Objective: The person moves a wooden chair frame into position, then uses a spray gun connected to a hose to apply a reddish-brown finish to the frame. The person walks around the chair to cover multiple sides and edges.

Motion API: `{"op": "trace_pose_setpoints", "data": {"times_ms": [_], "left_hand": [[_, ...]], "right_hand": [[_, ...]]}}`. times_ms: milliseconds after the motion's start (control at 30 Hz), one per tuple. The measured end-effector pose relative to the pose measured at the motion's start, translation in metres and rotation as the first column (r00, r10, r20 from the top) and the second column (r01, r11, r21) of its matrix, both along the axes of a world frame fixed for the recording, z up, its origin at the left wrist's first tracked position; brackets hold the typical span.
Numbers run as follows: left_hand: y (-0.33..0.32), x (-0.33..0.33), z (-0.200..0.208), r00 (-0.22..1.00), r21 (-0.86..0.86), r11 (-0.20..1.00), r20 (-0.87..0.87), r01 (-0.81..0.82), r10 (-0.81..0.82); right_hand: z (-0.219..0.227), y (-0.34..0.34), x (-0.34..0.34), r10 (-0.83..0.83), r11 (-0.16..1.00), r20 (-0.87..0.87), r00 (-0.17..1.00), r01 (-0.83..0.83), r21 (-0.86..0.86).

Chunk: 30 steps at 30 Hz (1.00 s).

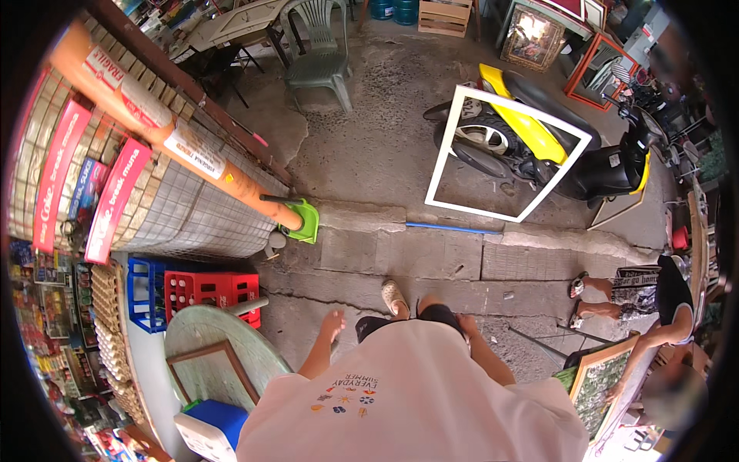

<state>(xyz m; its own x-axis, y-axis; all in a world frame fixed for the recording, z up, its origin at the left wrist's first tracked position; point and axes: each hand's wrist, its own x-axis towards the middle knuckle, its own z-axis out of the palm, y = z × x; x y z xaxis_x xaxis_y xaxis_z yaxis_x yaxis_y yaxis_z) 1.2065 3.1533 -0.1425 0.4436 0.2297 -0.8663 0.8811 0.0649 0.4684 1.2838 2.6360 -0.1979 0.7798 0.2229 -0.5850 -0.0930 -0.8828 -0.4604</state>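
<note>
Worn grey concrete floor (377, 146) stretched ahead, with a green plastic chair (319, 73) at the far left and a yellow-and-black motorcycle (531, 123) at the far right. A white frame (471, 212) stood in front of the motorcycle. At the near left was a round green table (185, 339), bearing a brown frame (244, 372); a red crate (223, 291) stood just beyond it. The left hand (333, 325) hung to the right of the table, apart from it, fingers loosely open and apparently holding nothing. The right hand (466, 325) hung beside the dark shorts (442, 315); its fingers were largely hidden, so its grip could not be told. At the near right, another person's arm (654, 336) reached toward a framed picture (600, 385).
</note>
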Motion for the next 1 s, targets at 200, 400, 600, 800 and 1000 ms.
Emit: {"op": "trace_pose_setpoints", "data": {"times_ms": [200, 400, 600, 800, 1000], "left_hand": [[0.097, 0.217, 0.037, 0.965, 0.140, 0.985, 0.254, -0.101, 0.063], [0.113, 0.366, 0.043, 0.930, 0.098, 0.995, 0.362, 0.034, -0.067], [0.132, 0.413, 0.054, 1.000, -0.054, 0.998, -0.006, -0.021, 0.020], [0.211, 0.439, 0.073, 0.979, 0.034, 0.980, -0.059, 0.198, -0.195], [0.245, 0.584, 0.046, 0.869, 0.230, 0.849, 0.024, 0.475, -0.493]], "right_hand": [[0.056, 0.116, 0.206, -0.409, 0.824, -0.321, 0.854, 0.497, 0.272], [0.056, 0.205, 0.345, -0.092, 0.950, -0.296, 0.951, 0.173, 0.261], [0.006, 0.242, 0.507, 0.171, 0.985, -0.182, 0.968, -0.166, 0.043], [0.069, 0.339, 0.682, -0.059, 0.921, -0.086, 0.995, 0.087, 0.379], [0.102, 0.391, 0.816, -0.140, 0.931, 0.001, 0.990, 0.131, 0.340]]}}
